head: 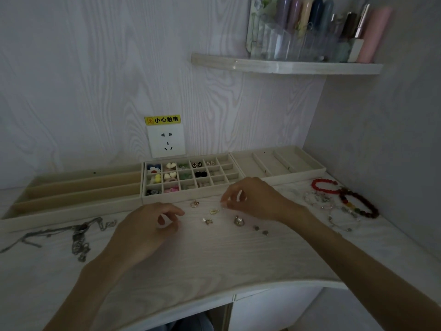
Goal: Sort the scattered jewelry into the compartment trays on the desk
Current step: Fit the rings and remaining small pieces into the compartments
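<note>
A grid tray [186,198] at the back middle of the desk holds several small earrings and charms in its left cells. Beside it stand a long-slot tray [71,211] on the left and a second slotted tray [293,179] on the right. Loose pieces lie in front: a hoop earring [195,203], a gold charm [214,211], a small stud [207,220], a silver ring [238,221] and two dark studs [265,233]. My left hand [148,230] rests on the desk, fingers loosely curled, nothing seen in it. My right hand [253,199] hovers over the pieces, thumb and forefinger pinched; what they hold is unclear.
Silver necklaces [81,237] sprawl at the left. A red bracelet [325,185], a dark bead bracelet [360,205] and pale chains [319,200] lie at the right. A wall socket [166,140] and a corner shelf [286,66] with cosmetics are behind. The desk's front edge curves.
</note>
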A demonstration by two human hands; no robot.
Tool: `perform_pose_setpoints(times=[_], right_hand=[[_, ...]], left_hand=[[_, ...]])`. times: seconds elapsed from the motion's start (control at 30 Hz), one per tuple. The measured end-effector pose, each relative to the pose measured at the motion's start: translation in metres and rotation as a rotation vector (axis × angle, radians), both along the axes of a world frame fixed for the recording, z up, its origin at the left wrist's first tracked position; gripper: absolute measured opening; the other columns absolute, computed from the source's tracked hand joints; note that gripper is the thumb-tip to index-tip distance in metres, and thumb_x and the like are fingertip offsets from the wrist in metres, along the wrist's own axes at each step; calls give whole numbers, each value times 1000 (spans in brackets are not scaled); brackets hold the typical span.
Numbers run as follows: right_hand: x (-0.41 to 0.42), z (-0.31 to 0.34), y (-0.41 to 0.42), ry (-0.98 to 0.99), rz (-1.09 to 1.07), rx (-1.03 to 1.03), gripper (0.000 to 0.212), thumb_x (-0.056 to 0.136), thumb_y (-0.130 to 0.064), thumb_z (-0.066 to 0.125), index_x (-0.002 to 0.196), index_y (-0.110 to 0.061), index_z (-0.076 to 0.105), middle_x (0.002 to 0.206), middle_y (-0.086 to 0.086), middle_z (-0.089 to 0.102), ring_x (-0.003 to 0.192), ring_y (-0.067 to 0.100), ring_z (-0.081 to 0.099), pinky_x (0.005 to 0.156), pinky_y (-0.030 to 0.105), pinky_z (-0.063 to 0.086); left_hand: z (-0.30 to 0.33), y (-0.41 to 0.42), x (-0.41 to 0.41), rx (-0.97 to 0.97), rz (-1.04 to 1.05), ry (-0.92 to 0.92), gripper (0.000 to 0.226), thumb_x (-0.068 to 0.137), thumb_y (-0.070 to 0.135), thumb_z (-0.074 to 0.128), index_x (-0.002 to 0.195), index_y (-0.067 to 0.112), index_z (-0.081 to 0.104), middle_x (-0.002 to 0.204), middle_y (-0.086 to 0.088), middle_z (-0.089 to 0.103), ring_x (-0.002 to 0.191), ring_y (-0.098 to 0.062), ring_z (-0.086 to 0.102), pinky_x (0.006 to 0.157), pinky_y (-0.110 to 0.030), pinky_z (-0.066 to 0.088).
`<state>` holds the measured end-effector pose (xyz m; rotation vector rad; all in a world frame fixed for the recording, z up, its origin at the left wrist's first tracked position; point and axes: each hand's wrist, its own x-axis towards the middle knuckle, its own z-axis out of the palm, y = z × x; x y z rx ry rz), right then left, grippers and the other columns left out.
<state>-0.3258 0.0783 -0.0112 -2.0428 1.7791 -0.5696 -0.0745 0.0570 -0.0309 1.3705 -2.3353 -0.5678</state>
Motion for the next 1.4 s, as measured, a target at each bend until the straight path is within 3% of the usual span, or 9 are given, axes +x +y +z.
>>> perform_pose_setpoints(times=[0.2,0.33,0.5,0.8,0.97,1.07,1.17,1.27,1.4], right_hand=[[18,-1,-12,184,-49,-12,15,79,-34,71,93,-29,74,81,-10,60,77,6,56,59,20,35],[15,1,-17,52,-38,17,10,80,-30,72,87,-24,75,78,-8,64,69,2,55,60,17,39],[17,18,-11,-172,14,109,9,87,-26,64,79,-26,68,73,-13,63,67,-4,55,67,13,42],[21,35,-4,-176,37,284,22,92,-28,57,71,-32,63,65,-8,59,46,-10,50,49,3,38],[19,36,4,-402,-32,289,23,88,-33,61,86,-13,73,64,-6,58,54,0,48,58,16,37],[17,32,7,-497,-81,244,28,81,-38,67,93,-14,75,61,-11,57,57,2,47,61,18,38],[17,29,6,-516,-92,154,25,77,-38,72,92,-18,76,59,-16,61,53,-4,48,54,11,38],[15,28,4,-566,-98,96,23,75,-29,75,95,-17,76,77,-11,73,62,-9,59,56,6,41],[12,26,-5,-540,-107,31,15,76,-28,75,87,-18,77,74,-8,73,60,-8,58,57,5,43]], left_hand=[[3,7,-27,-82,56,55,16,91,34,56,101,43,63,89,27,57,83,5,52,69,-18,42],[5,8,-38,-103,58,97,18,92,36,55,108,41,61,101,27,58,86,8,51,67,-9,34],[2,12,-53,-100,57,152,40,88,42,57,127,40,50,118,26,55,105,6,51,85,-20,38],[10,16,-60,-141,47,223,14,88,42,59,97,36,67,83,25,63,78,8,57,71,-14,44],[5,9,-58,-98,55,315,29,84,55,52,93,34,70,84,22,68,79,8,60,77,-22,51],[3,4,-59,-57,54,451,38,78,62,50,91,35,72,81,22,70,78,8,64,77,-22,52],[5,0,-66,15,55,527,17,87,41,59,94,32,72,77,22,70,72,8,64,66,-14,49],[6,-8,-71,94,51,574,9,88,28,63,89,34,70,61,28,64,64,11,62,53,-5,42],[7,-17,-76,-8,-5,441,16,90,35,58,96,30,73,77,20,69,74,5,64,72,-24,54]])
